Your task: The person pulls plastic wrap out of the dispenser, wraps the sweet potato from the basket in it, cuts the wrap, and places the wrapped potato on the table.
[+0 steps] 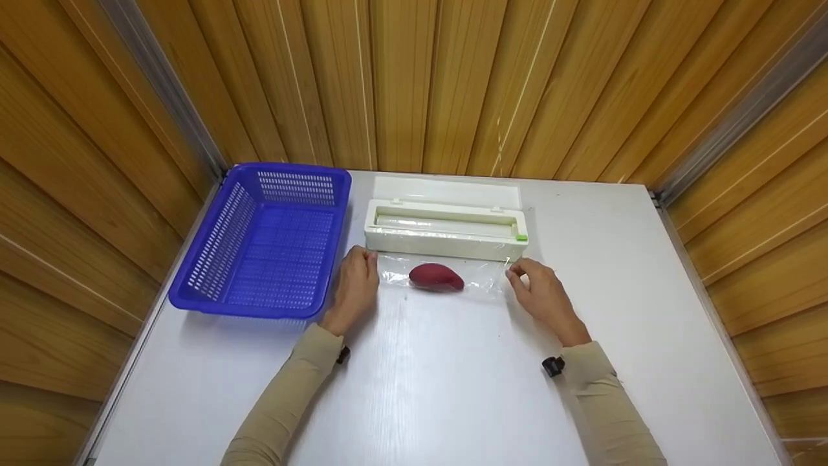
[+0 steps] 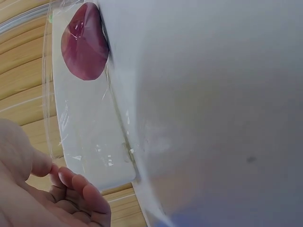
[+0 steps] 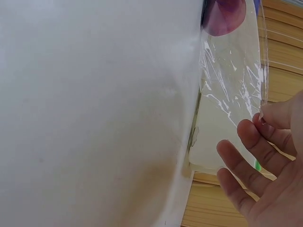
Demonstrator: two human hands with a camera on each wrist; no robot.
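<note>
A clear sheet of cling film stretches from the front of a white film dispenser, between the two hands. Behind or under the film sits a smooth, dark red, sweet-potato-shaped thing, also seen through the film in the left wrist view. My left hand pinches the left end of the film edge between thumb and index finger, beside the dispenser's left corner. At the other end my right hand pinches the film's right corner, its remaining fingers spread loosely in the right wrist view.
A blue plastic basket with slotted walls stands on the left of the white table. The dispenser's lid lies folded back, and a green slider sits at its right end. Wood-patterned panels enclose the back and sides.
</note>
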